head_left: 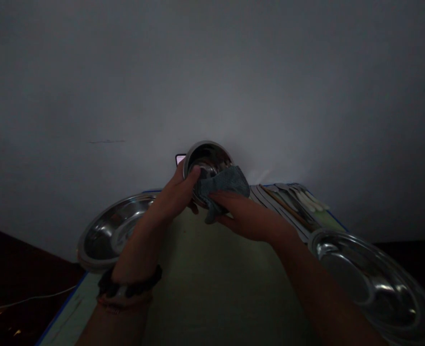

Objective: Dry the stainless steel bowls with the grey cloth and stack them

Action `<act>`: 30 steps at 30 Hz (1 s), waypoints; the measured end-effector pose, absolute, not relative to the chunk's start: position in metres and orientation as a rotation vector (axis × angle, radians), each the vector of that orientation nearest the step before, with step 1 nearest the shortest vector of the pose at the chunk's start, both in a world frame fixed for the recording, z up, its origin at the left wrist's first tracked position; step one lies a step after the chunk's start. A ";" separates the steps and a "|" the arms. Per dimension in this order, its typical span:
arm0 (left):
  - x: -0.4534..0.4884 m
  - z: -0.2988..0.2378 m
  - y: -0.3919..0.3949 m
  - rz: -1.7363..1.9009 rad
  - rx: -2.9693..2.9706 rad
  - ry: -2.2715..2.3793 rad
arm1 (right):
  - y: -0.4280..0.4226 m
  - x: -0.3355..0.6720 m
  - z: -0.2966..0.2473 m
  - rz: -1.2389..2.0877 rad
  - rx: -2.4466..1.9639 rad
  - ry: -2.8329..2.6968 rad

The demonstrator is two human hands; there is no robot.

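A shiny metal bowl [209, 156] is held up above the table, tilted so that its inside faces me. My left hand [181, 192] grips its left side, the thumb over the rim and the other fingers behind it. In my right hand [239, 211] is a grey-blue cloth [226, 182], pressed against the bowl's lower right rim and partly inside it. The cloth hides some of the right fingers. A dark band and a thinner reddish one circle my left wrist.
A wide metal basin [100, 240] stands at the table's left, another basin [388, 288] at its right. Utensils with pale handles [309, 199] lie on a striped cloth [270, 204] at the back right. The wall [212, 72] rises behind the table [215, 288]. A phone [179, 159] shows behind the bowl.
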State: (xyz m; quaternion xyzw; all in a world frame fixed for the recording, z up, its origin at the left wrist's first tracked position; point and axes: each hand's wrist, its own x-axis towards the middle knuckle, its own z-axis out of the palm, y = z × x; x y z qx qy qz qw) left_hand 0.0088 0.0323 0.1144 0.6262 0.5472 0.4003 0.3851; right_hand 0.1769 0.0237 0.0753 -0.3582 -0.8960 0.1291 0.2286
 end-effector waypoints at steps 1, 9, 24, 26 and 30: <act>0.009 0.115 0.032 1.011 1.596 1.399 | 0.024 0.177 0.077 0.370 -0.994 -2.457; 0.010 0.114 0.032 1.029 1.525 1.380 | 0.023 0.175 0.071 0.305 -0.947 -2.427; 0.000 0.108 0.042 0.989 1.472 1.431 | 0.033 0.173 0.073 0.216 -1.061 -2.268; -0.002 0.107 0.040 0.938 1.526 1.444 | 0.036 0.179 0.078 0.302 -1.130 -2.079; -0.004 0.107 0.038 0.873 1.590 1.452 | 0.046 0.191 0.080 0.452 -1.218 -1.615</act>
